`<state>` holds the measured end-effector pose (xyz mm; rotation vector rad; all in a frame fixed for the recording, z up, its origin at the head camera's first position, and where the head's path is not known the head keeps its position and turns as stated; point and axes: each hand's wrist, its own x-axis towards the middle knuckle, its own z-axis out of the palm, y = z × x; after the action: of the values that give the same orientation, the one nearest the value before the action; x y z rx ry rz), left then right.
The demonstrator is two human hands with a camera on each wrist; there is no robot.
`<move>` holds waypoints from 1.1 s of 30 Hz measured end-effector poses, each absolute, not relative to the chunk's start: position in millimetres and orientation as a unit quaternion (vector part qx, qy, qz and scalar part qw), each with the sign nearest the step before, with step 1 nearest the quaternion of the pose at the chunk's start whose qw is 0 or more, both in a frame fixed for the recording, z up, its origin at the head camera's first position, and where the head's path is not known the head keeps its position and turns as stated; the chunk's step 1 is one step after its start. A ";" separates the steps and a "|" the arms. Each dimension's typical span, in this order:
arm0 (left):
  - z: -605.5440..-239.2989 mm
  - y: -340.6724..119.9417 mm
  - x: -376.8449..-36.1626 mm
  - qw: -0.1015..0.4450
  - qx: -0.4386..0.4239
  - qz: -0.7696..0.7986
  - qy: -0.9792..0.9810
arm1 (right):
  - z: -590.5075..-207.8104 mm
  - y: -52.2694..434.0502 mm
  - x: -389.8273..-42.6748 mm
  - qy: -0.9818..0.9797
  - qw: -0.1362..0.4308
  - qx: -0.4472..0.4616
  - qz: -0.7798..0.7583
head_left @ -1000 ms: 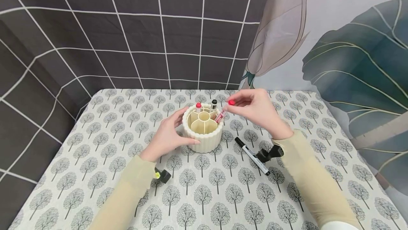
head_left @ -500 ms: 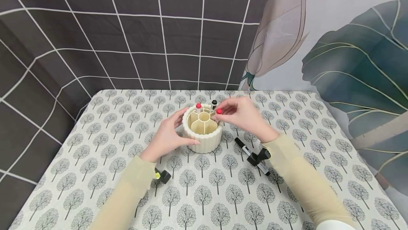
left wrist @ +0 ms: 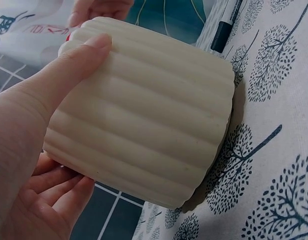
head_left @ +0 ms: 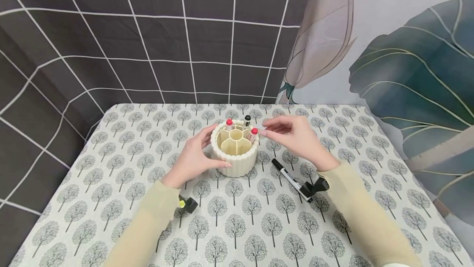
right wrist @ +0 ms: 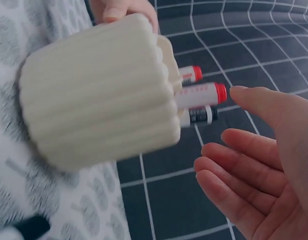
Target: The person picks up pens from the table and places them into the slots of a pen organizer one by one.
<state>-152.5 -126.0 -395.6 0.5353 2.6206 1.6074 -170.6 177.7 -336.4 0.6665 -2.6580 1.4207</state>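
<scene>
My left hand (head_left: 194, 156) curves round the near left side of a cream, ribbed pen holder (head_left: 240, 166), its thumb along the front wall in the left wrist view. Petal-shaped compartments surround a round middle one. A red-ended marker (head_left: 253, 134) leans in the right compartment. At the back stand another red-ended marker (head_left: 229, 124) and a black-ended marker (head_left: 247, 121). Just right of the rim is my right hand (head_left: 294, 137), holding nothing; in the right wrist view its thumb is beside the nearer red marker end and its fingers are apart.
A black-and-white marker (head_left: 286, 174) lies slanted on the tree-patterned tablecloth (head_left: 237, 230), right of the pen holder and partly behind the right wrist camera (head_left: 314, 186). A dark gridded curtain (head_left: 155, 40) hangs behind the table, and a flower-printed one (head_left: 400, 73) at the right.
My right hand has lowered the red-ended marker into the right compartment, let go of it and drawn back to the right. The left hand has stayed on the pen holder.
</scene>
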 end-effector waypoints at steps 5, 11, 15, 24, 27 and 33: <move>-395.7 -126.5 -152.0 0.003 0.172 0.514 0.840 | -347.6 201.4 -162.4 -0.877 0.018 0.200 0.437; -396.0 -126.8 -146.7 -0.008 0.170 0.513 0.841 | -364.2 227.2 -149.4 -0.895 -0.014 0.201 0.399; -395.4 -127.5 -139.5 -0.004 0.157 0.515 0.842 | -375.2 241.1 -138.6 -0.900 -0.032 0.204 0.383; -392.7 -127.3 -118.0 -0.009 0.121 0.483 0.867 | -395.5 259.2 -122.0 -0.908 -0.098 0.180 0.365; -393.8 -127.4 -113.2 -0.011 0.116 0.481 0.869 | -397.3 261.0 -117.4 -0.904 -0.122 0.174 0.371; -395.1 -127.1 -118.0 -0.020 0.118 0.483 0.867 | -400.8 263.0 -110.4 -0.899 -0.147 0.171 0.376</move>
<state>-118.0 -127.1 -395.1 0.3752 2.7595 1.5385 -110.4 263.0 -400.8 0.5939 -3.1233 1.3074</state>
